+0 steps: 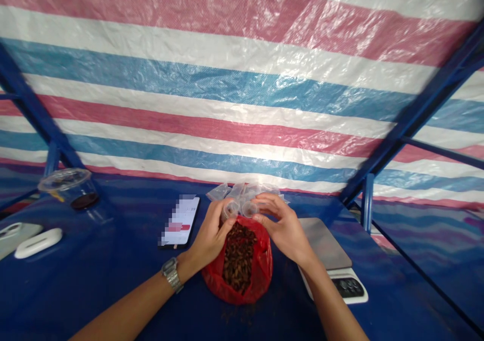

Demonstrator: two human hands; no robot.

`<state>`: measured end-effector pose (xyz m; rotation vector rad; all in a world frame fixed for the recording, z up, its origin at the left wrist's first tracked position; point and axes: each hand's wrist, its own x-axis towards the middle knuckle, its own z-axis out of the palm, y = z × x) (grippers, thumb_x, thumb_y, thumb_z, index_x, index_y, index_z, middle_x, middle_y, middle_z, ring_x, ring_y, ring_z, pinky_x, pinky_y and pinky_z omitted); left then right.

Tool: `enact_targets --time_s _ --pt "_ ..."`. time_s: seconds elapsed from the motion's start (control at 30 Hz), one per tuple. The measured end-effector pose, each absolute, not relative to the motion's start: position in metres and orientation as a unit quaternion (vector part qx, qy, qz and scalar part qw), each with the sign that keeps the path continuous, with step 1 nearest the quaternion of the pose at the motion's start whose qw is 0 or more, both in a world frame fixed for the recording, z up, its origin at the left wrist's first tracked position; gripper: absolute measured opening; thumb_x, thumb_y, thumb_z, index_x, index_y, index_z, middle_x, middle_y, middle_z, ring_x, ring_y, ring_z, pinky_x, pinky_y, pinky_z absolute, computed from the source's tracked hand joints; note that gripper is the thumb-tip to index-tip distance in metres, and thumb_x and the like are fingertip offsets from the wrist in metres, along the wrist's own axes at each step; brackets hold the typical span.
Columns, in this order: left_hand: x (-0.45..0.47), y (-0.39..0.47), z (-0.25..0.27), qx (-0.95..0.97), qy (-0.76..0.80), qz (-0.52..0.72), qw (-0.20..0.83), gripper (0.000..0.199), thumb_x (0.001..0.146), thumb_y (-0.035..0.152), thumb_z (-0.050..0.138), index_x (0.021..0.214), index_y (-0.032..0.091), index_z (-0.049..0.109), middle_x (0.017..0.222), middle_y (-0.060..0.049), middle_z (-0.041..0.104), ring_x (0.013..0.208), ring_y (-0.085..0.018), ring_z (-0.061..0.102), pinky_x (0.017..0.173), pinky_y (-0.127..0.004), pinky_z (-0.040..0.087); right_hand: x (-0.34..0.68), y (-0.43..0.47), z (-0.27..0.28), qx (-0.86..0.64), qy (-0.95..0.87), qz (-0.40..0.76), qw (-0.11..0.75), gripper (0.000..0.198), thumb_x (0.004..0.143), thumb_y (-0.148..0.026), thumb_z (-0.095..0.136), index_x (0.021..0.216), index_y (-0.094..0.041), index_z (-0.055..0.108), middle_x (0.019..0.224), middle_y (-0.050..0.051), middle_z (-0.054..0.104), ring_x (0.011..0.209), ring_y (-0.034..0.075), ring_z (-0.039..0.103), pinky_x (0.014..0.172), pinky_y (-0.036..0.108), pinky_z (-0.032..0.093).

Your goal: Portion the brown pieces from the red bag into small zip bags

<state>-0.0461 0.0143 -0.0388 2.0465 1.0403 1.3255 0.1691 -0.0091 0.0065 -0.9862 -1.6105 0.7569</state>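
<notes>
My left hand (219,223) is closed around a small clear round plastic container (231,209), thumb and fingers at its sides. In my right hand (278,225), the fingertips pinch a second clear round plastic container (249,209). The two pieces are side by side with their round ends facing me. Just below them stands an open red plastic bag (264,280), its rim rolled down. It holds many small, dark brown, elongated dry pieces (238,260) whose kind I cannot tell. Clear plastic bags (219,192) lie behind my hands.
A lit phone (181,222) lies left of the red bag. A flat digital scale (328,245) sits partly under my right forearm. At far left are a clear tub (71,187) with dark contents, a white case (38,243) and another phone (17,235). A striped tarp (227,99) hangs behind.
</notes>
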Motion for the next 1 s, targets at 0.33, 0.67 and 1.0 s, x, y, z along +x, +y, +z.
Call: enact_targets --time_s 0.33,0.67,1.0 --pt "-0.045 0.011 -0.036 0.790 0.355 0.438 0.239 0.040 0.104 0.034 0.056 0.142 0.025 0.053 0.128 -0.010 0.060 0.123 -0.027 0.056 0.110 -0.043 0.046 0.152 -0.022 0.010 -0.371 -0.807 0.051 0.456 0.049 0.103 -0.012 0.054 0.146 -0.034 0.053 0.146 0.004 0.064 0.136 0.020 0.060 0.118 0.039 0.046" --pt "-0.045 0.018 -0.037 0.672 0.398 0.554 0.286 0.039 0.111 0.042 0.036 0.134 0.021 0.059 0.134 -0.011 0.066 0.130 -0.024 0.060 0.115 -0.042 0.043 0.161 -0.020 0.014 -0.437 -0.807 0.119 0.378 0.032 0.094 -0.029 0.074 0.125 -0.030 0.067 0.123 0.005 0.073 0.117 0.027 0.067 0.105 0.046 0.053" --pt "-0.047 0.003 -0.022 0.795 0.295 0.475 0.237 0.052 0.111 0.047 0.028 0.158 0.028 0.041 0.157 -0.012 0.050 0.147 -0.028 0.043 0.123 -0.049 0.034 0.147 -0.028 0.022 -0.435 -0.739 0.257 0.446 0.026 0.097 -0.035 0.068 0.121 -0.026 0.071 0.117 0.003 0.077 0.106 0.023 0.071 0.099 0.036 0.052"
